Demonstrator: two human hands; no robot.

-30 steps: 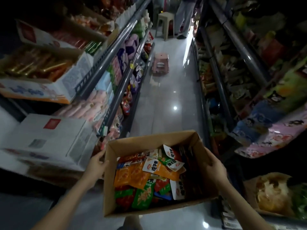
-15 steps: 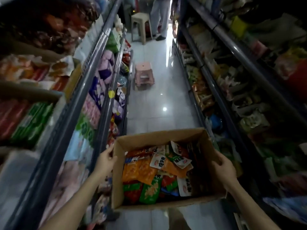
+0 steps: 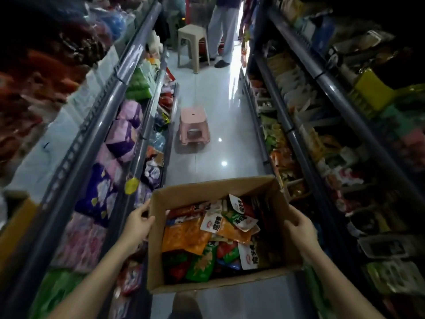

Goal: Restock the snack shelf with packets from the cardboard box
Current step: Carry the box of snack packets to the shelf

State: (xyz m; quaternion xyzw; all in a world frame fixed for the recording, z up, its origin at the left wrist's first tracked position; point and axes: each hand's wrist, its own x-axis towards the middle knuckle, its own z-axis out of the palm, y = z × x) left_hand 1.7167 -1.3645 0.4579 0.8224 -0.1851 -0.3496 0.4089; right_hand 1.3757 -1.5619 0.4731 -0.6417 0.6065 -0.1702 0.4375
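Stocked shelves (image 3: pixel 99 125) line both sides of a tiled aisle. The box (image 3: pixel 207 194) is held above the floor, midway between them, open and full of packets (image 3: pixel 190 236). A pink stool (image 3: pixel 193 125) stands further along the aisle. The left grip (image 3: pixel 138 223) clasps the box's left wall; the right grip (image 3: pixel 299 226) clasps its right wall.

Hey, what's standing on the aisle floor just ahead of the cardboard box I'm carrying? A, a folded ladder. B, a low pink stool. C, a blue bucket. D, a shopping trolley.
B: a low pink stool stands on the tiled floor just beyond the far wall of the cardboard box.
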